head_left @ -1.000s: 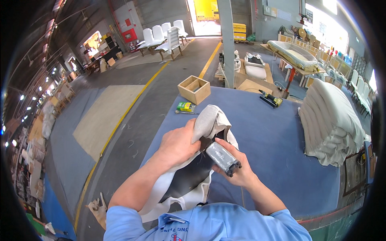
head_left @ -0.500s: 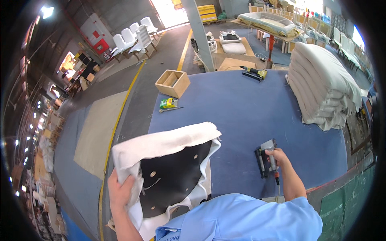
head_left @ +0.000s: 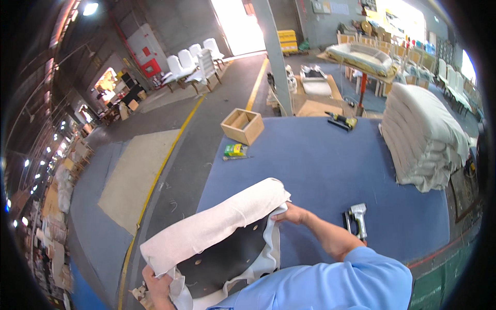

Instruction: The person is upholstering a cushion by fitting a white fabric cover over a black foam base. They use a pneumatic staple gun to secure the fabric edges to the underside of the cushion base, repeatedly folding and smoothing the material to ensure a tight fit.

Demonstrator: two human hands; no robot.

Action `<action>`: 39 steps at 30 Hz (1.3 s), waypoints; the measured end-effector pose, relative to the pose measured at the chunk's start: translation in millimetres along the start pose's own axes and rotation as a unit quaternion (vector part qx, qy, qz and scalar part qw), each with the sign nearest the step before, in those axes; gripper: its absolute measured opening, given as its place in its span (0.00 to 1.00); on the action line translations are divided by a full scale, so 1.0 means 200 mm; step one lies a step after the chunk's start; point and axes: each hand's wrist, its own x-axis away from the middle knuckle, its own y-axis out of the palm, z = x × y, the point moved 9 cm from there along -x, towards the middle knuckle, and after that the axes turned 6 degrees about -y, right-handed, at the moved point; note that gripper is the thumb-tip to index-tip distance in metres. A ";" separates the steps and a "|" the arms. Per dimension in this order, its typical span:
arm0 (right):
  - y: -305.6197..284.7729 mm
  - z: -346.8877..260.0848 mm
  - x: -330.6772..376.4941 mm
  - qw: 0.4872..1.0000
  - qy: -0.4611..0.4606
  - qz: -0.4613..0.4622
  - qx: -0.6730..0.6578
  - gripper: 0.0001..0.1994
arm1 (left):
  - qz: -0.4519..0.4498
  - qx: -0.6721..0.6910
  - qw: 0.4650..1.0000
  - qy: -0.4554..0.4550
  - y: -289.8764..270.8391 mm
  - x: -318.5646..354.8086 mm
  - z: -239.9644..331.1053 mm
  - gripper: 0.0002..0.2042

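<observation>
A cushion-like upholstered seat [head_left: 214, 227] in off-white fabric tilts up at the near left of the table, its black underside with small round holes facing me. Loose white edging hangs in waves around that underside. At the seat's near left corner, my left hand [head_left: 157, 287] is closed on the fabric. My right hand [head_left: 290, 213] grips the far right corner, fingers partly hidden by the cloth. A silver and black staple gun [head_left: 356, 219] lies on the blue table [head_left: 315, 165], right of my right forearm and apart from both hands.
A divided wooden box [head_left: 243, 126] stands at the table's far left edge, near a green and yellow small box [head_left: 235, 150]. Another staple gun [head_left: 342, 121] lies at the far edge. Folded off-white covers [head_left: 426, 137] are stacked at the right. A grey post [head_left: 276, 57] rises beyond.
My right hand has let go of the staple gun, leaving it on the table, and has moved left onto the seat's corner. The seat has been tilted further, and the view has shifted upward.
</observation>
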 end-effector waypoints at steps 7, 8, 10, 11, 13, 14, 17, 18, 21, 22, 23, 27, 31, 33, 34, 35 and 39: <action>0.34 -0.78 -0.35 0.972 -0.221 -0.028 0.072 0.29 | 0.128 0.046 0.985 0.105 -0.45 0.33 0.11 0.20; 0.24 -0.93 -0.40 0.971 -0.230 -0.029 0.065 0.29 | 0.119 0.052 0.982 0.135 -0.32 0.29 0.16 0.23; 0.15 -1.21 -0.48 0.958 -0.278 -0.017 0.061 0.27 | 0.093 0.003 0.979 0.184 0.02 0.24 0.25 0.27; 0.20 -1.34 -0.52 0.945 -0.323 -0.009 0.052 0.25 | 0.080 -0.045 0.974 0.208 0.18 0.24 0.31 0.29; 0.24 -1.33 -0.65 0.950 -0.210 0.007 -0.233 0.23 | 0.019 -0.146 0.952 0.268 0.55 0.27 0.36 0.34; 0.22 -1.36 -0.68 0.954 -0.195 0.009 -0.228 0.24 | -0.021 -0.184 0.935 0.303 0.75 0.30 0.36 0.36; 0.09 -1.38 -0.65 0.961 -0.190 -0.060 -0.193 0.23 | -0.145 -0.196 0.886 0.395 1.31 0.44 0.31 0.44; 0.10 -1.32 -0.64 0.968 -0.178 -0.056 -0.168 0.23 | -0.217 -0.203 0.878 0.376 1.43 0.44 0.24 0.46; 0.11 -1.21 -0.54 0.981 -0.166 -0.071 -0.072 0.23 | -0.318 -0.202 0.857 0.352 1.57 0.33 0.19 0.53; 0.14 -1.20 -0.50 0.983 -0.162 -0.081 -0.036 0.23 | -0.237 -0.210 0.855 0.410 1.48 0.24 0.27 0.55; 0.17 -1.19 -0.45 0.982 -0.162 -0.091 0.012 0.23 | -0.154 -0.216 0.843 0.467 1.39 0.15 0.39 0.56; 0.11 -1.09 -0.16 0.958 -0.142 -0.102 0.229 0.23 | -0.009 -0.187 0.898 0.398 1.14 -0.37 0.95 0.57; 0.01 -1.02 0.12 0.941 -0.133 -0.053 0.306 0.23 | -0.330 -0.292 0.862 0.249 1.39 -0.52 0.94 0.47; -0.22 -0.95 0.36 0.969 -0.114 0.081 0.205 0.23 | -0.309 -0.340 0.837 0.295 1.44 -0.42 1.00 0.42; -0.30 -0.87 0.48 0.978 -0.112 0.138 0.108 0.25 | -0.278 -0.313 0.852 0.313 1.43 -0.38 1.02 0.34; -0.38 -0.79 0.62 0.973 -0.118 0.198 0.010 0.26 | -0.271 -0.316 0.856 0.307 1.46 -0.35 1.03 0.34; -0.33 -0.44 0.85 0.926 -0.101 0.310 -0.190 0.33 | -0.237 -0.313 0.866 0.310 1.56 -0.35 1.09 0.32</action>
